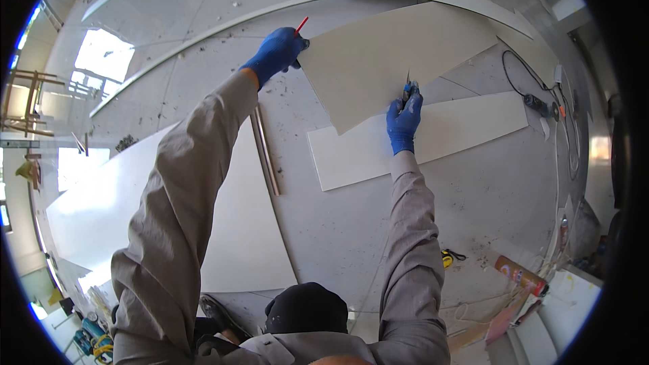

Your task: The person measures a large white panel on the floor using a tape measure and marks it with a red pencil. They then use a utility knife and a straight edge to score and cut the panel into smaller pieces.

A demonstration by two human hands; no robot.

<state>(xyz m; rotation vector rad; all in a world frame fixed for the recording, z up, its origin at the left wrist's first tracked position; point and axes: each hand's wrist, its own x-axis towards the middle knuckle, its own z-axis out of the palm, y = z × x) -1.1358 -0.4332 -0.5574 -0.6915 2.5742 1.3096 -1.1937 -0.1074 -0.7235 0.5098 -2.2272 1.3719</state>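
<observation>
left hand grips a red pencil, right hand a knife on the board.

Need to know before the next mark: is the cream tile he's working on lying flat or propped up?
Flat. The cream tile lies on the floor, overlapping a white tile; both gloved hands rest on it.

Gloves: blue on left hand and right hand
Pencil: red
Upper panel: plain cream
Lower panel: white
Sleeves: grey-beige
Floor: pale grey, speckled
Cable: black
</observation>
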